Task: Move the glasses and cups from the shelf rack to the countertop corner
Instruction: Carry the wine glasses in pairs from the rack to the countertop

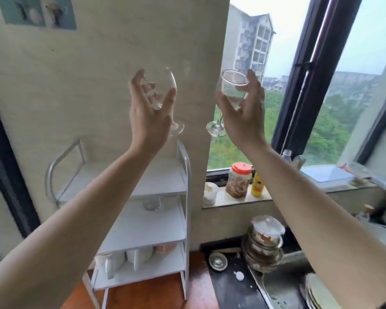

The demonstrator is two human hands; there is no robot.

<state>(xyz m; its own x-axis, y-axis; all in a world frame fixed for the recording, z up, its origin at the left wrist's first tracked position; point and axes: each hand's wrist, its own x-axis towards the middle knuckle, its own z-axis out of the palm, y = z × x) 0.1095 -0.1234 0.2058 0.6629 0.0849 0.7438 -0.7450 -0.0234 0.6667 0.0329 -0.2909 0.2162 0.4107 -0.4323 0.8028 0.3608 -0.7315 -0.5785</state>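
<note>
Above the white shelf rack (pixel 161 188), the left hand (pixel 149 112) holds one wine glass (pixel 162 90) by its bowl, fingers (pixel 140 85) curled around it. Beside it, the right hand (pixel 243 112) grips a second wine glass (pixel 233 88) likewise. White cups (pixel 125 260) sit on the rack's bottom tier, above the wooden desk (pixel 201 284).

Wine glass (pixel 163 90) in each raised hand (pixel 148 112)
</note>
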